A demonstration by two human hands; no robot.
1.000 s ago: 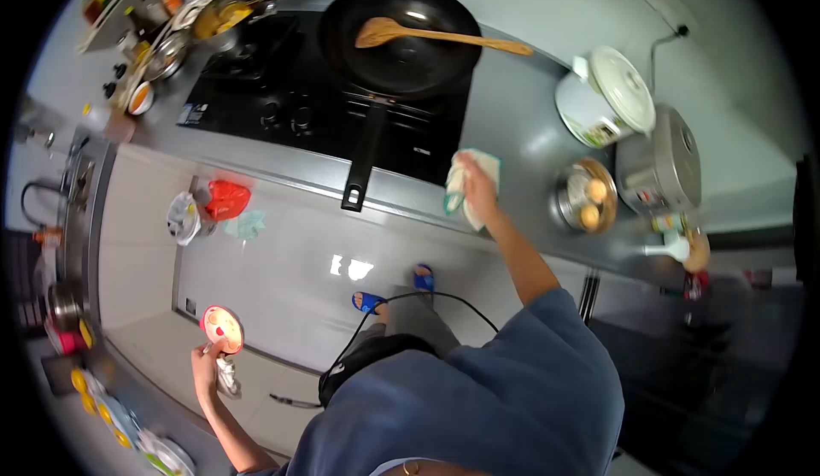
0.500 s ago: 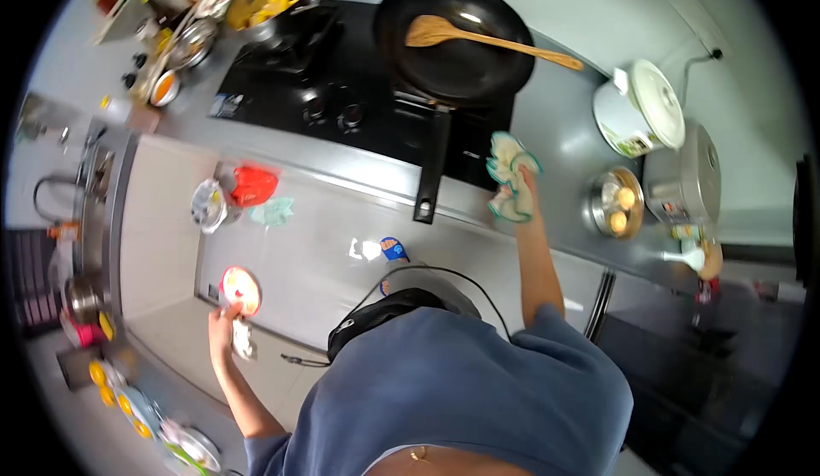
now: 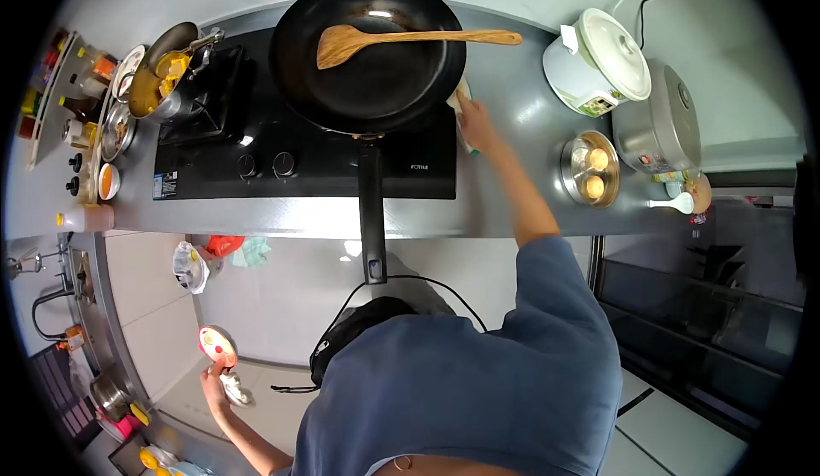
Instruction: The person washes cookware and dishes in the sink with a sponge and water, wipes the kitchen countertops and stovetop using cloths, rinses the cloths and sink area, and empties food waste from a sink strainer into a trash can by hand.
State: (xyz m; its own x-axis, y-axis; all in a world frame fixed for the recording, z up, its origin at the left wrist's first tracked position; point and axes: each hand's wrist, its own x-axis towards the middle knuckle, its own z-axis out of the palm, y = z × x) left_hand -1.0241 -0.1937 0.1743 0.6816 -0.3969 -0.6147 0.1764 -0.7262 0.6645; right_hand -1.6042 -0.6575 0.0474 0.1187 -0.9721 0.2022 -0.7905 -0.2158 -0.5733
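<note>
My right hand [image 3: 480,126] reaches past the wok and presses a pale cloth with a teal edge [image 3: 463,91] on the counter beside the stove; the wok's rim partly covers the cloth. Low on the left, the fingers of my left hand [image 3: 215,382] close on the edge of a round red-and-white dish [image 3: 217,344]. A white crumpled thing [image 3: 237,389] shows beside that hand; I cannot tell whether it is held. A wooden spatula [image 3: 367,43] lies across the black wok [image 3: 367,91], whose long handle points toward me.
A smaller pan with yellow food [image 3: 147,91] sits on the left burner of the black stove [image 3: 325,173]. Rightward stand a white lidded pot [image 3: 589,70], a grey cooker [image 3: 658,126] and a steel bowl with round pale items [image 3: 605,194]. A lined bin [image 3: 190,267] is on the floor.
The view has turned and shifted. My right hand has moved the cloth from the counter's front edge to the stove's right side, near the wok. My left hand still grips the dish.
</note>
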